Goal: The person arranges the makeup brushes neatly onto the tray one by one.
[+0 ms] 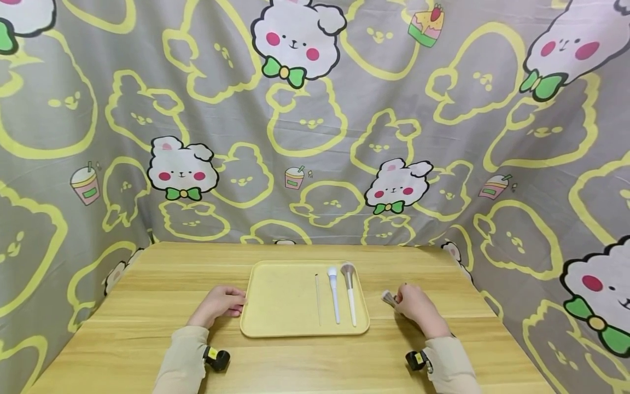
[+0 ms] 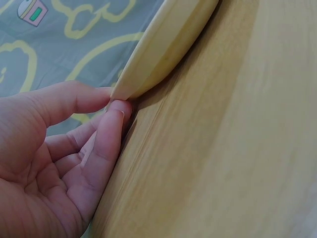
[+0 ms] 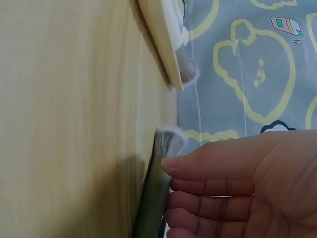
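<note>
My left hand [image 1: 223, 302] pinches the left rim of a pale yellow tray [image 1: 275, 331], thumb on top and fingertips below the edge, as the left wrist view shows. To the right of the tray, my right hand [image 1: 415, 306] holds a short makeup brush [image 1: 388, 297] low over the table. Its greenish handle [image 3: 154, 198] lies between thumb and curled fingers, with the bristles pointing toward the tray. On the tray's right half lie a thin stick-like brush [image 1: 318, 301], a white-and-blue makeup brush [image 1: 335, 295] and a larger brown-headed makeup brush [image 1: 350, 295], side by side.
The tray sits on a wood-grain table [image 1: 305, 366]. A grey curtain [image 1: 315, 219] printed with cartoon rabbits surrounds the table at the back and both sides. Small black cameras are strapped to both wrists, over light sleeves [image 1: 182, 355].
</note>
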{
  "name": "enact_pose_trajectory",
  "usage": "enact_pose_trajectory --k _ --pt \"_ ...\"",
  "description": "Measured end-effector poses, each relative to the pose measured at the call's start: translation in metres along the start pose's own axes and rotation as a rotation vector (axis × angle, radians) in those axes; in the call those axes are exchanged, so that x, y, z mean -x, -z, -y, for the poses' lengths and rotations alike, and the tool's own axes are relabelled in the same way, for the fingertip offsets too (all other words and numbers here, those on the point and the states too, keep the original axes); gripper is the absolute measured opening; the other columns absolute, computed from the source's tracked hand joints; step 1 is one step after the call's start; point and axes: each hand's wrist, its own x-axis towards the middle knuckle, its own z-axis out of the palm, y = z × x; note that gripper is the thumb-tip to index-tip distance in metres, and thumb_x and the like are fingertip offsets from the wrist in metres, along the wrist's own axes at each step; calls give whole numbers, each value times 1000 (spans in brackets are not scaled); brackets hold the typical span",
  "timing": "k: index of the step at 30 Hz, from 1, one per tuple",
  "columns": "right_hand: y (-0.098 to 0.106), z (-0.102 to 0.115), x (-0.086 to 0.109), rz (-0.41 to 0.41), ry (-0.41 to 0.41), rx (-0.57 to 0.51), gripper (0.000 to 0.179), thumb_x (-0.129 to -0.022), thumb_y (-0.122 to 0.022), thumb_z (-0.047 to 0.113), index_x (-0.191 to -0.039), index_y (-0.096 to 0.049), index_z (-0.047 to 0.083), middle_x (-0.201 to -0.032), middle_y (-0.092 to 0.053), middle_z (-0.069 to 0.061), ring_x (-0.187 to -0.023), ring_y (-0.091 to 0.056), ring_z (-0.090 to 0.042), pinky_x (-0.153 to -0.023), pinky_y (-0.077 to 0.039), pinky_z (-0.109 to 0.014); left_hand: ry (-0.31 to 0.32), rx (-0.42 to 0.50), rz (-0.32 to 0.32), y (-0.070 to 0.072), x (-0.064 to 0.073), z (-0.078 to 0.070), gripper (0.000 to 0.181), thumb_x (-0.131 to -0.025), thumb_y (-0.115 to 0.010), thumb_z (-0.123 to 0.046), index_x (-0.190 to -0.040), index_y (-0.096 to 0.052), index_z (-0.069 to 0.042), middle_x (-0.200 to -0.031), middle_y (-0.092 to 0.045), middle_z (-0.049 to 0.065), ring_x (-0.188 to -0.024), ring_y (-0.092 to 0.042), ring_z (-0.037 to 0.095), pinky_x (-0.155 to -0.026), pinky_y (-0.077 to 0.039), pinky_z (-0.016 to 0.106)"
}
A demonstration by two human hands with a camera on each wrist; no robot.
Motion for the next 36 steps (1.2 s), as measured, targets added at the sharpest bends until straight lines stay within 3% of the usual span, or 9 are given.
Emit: enact_pose_trajectory --k 12,36 --pt "-5 -2 0 -1 6 3 17 -75 -68 -3 -71 -54 6 -69 -52 -5 -62 -46 -19 -55 -37 -29 -16 7 -14 0 2 -1 27 -86 -67 -6 -107 -63 11 -75 -67 5 -65 -63 11 -59 -57 23" --pt "-9 3 1 -3 19 34 18 -68 -67 -8 -73 -55 5 -69 -52 -4 -62 -46 -20 -55 -37 -30 -3 9 -27 -1 1 0 26 -86 -67 -5 -106 -64 11 -77 -67 6 -65 -63 11 -59 -57 23"
